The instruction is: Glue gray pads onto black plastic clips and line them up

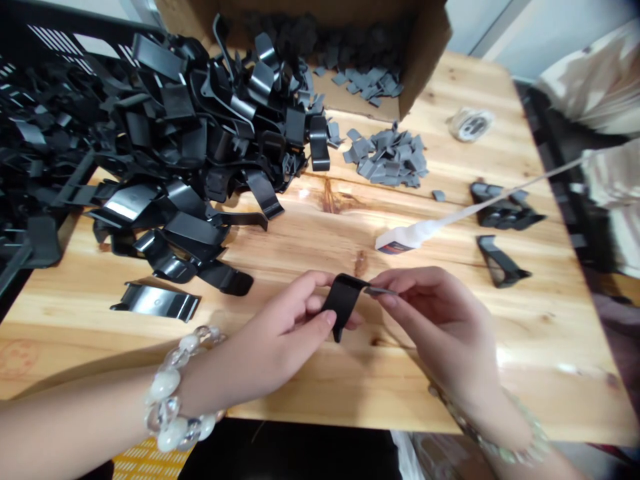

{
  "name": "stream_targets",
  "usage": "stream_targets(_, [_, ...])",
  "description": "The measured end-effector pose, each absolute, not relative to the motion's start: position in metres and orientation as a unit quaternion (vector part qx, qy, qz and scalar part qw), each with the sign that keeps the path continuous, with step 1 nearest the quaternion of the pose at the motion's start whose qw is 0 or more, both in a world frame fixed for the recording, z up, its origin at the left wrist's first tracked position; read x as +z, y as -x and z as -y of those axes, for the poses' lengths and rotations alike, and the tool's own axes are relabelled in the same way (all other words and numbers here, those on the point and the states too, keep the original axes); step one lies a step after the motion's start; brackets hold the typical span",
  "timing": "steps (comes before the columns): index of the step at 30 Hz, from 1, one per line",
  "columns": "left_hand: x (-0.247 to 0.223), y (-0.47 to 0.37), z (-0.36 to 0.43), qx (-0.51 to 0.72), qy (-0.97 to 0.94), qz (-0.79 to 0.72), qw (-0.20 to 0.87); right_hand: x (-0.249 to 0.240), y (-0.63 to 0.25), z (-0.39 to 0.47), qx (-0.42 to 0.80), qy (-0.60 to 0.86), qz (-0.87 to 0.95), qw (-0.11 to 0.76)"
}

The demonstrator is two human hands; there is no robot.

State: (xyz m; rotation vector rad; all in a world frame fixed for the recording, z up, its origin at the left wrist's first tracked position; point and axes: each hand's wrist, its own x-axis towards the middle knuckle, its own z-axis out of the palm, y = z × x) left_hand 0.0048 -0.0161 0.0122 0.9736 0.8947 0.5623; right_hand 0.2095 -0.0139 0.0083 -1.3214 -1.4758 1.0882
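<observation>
My left hand (280, 340) grips a curved black plastic clip (344, 300) between thumb and fingers, above the near part of the wooden table (310, 247). At the clip's right end, my right hand (450, 327) pinches a small thin grey pad (382, 291) between thumb and fingertips. The pad meets or nearly touches the clip's edge; whether they are joined I cannot tell. Just beyond my hands lies a small white bottle (400, 239) with a long thin white strand or tip stretching right.
Many black clips (195, 227) are heaped at left, spilling from a black crate (60, 40). A cardboard box (425, 60) of grey pads stands behind a pad pile (390, 157). At right are a tape roll (471, 125), more clips (505, 208) and a person's light clothing (595, 80).
</observation>
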Motion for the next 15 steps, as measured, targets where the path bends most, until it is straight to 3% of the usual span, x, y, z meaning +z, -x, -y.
stream_targets(7, [0.0173,-0.0087,0.0163,0.238,-0.441,-0.415,0.759,0.0064,-0.2073,0.0073,0.615,0.498,0.430,0.434])
stream_targets(15, [0.0178,-0.0109,0.0160,0.225,-0.471,-0.426,0.739,0.0034,-0.2047,0.0105,0.645,0.523,0.413,0.374])
